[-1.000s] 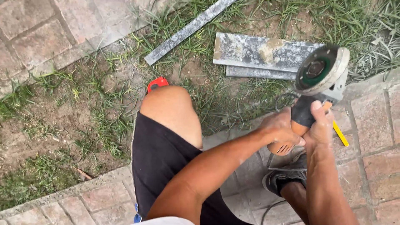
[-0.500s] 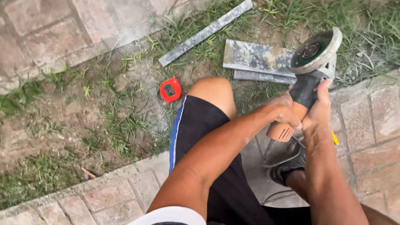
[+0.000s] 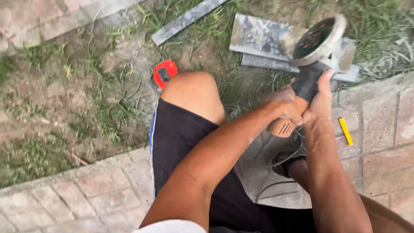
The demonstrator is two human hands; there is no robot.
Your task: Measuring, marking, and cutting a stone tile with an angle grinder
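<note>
An angle grinder (image 3: 317, 47) with a round disc and guard is held up in front of me, its orange rear end pointing down. My left hand (image 3: 282, 105) wraps its body from the left. My right hand (image 3: 318, 105) grips it from the right, thumb raised along the black housing. The disc hovers over grey stone tile pieces (image 3: 263, 39) lying on the grass. My left knee, in black shorts, is bent up below the tool.
A red tape measure (image 3: 165, 72) lies on the dirt beside my knee. A long grey strip (image 3: 185, 19) rests on the grass at the top. A yellow pencil (image 3: 345, 130) lies on the brick paving (image 3: 99, 194). A cable coils near my shoe.
The view has shifted, so the grinder and hands sit a little lower and more central. Both hands keep the same grip on the tool.
</note>
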